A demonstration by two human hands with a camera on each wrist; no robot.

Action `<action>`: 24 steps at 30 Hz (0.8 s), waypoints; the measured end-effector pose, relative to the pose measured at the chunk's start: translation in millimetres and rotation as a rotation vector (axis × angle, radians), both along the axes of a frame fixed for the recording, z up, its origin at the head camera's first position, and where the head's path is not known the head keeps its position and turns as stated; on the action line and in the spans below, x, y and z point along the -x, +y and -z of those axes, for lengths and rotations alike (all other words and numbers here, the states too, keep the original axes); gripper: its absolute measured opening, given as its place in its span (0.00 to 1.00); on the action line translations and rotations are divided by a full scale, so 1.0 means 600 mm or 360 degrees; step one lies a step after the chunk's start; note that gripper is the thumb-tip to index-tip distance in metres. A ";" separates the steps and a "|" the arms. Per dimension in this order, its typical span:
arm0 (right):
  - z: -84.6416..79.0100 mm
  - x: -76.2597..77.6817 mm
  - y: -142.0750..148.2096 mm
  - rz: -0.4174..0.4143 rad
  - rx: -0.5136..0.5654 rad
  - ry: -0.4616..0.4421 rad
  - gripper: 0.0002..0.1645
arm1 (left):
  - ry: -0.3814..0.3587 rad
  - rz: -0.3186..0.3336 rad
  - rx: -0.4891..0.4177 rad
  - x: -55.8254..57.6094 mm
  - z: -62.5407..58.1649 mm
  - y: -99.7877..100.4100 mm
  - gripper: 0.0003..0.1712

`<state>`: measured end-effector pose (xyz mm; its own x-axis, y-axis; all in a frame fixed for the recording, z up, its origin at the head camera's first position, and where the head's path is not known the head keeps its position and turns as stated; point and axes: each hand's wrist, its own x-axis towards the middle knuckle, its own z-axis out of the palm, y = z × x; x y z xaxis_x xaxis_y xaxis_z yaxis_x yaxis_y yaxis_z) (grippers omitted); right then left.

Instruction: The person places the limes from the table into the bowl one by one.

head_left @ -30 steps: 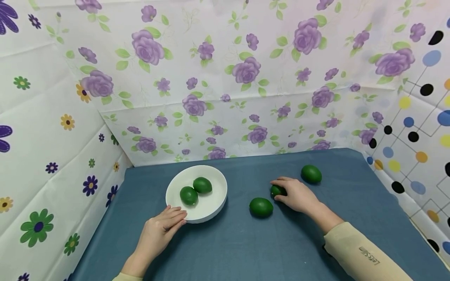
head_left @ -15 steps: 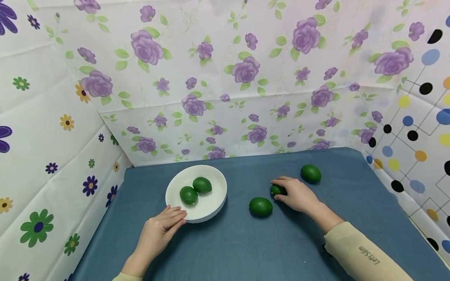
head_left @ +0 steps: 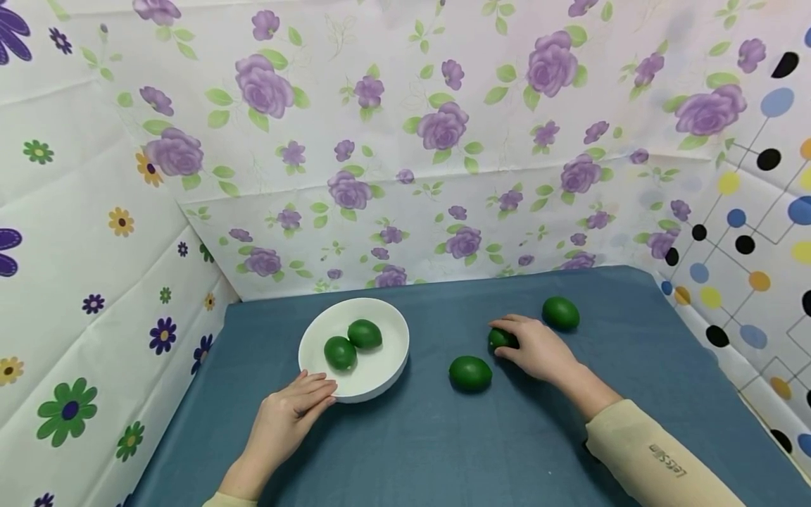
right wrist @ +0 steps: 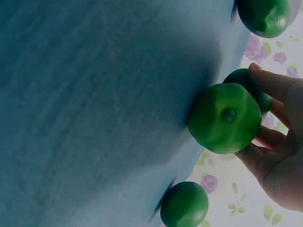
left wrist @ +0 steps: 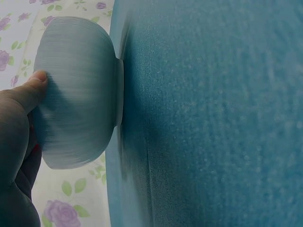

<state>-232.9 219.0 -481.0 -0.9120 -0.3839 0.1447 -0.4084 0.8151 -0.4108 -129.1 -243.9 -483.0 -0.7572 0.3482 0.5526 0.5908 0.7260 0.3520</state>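
A white bowl [head_left: 391, 352] stands on the table's left half, two green limes [head_left: 365, 334] inside it. At its near left rim, my left hand [head_left: 285, 419] holds the edge; in the left wrist view the thumb [left wrist: 39, 79] lies on the outer wall. My right hand [head_left: 538, 348] grips a lime [head_left: 500, 341] on the table, mostly covered by its fingers. The right wrist view has a dark lime [right wrist: 247, 85] under the thumb and a brighter lime [right wrist: 225, 118] in front of it, close to the fingers. That second one is hidden from the head view.
One lime [head_left: 470, 374] lies to the left of my right hand, and another lime [head_left: 561, 313] lies beyond it. A blue cloth [head_left: 405, 451] covers the table. Flowered sheets [head_left: 405, 211] rise behind and on the left, a dotted sheet [head_left: 747, 282] on the right.
My right hand has shifted very slightly up and to the right, still at the same lime. The left hand and the bowl stay where they were.
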 end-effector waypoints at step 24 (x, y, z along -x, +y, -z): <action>-0.013 -0.001 -0.007 0.0006 0.0047 0.0085 0.35 | 0.0020 -0.0002 -0.0007 0.003 0.004 0.000 0.17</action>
<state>-232.1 214.8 -473.0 -0.9040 -0.3755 0.2042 -0.4274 0.8044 -0.4127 -130.8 -243.9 -485.6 -0.7504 0.3450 0.5638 0.5945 0.7251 0.3475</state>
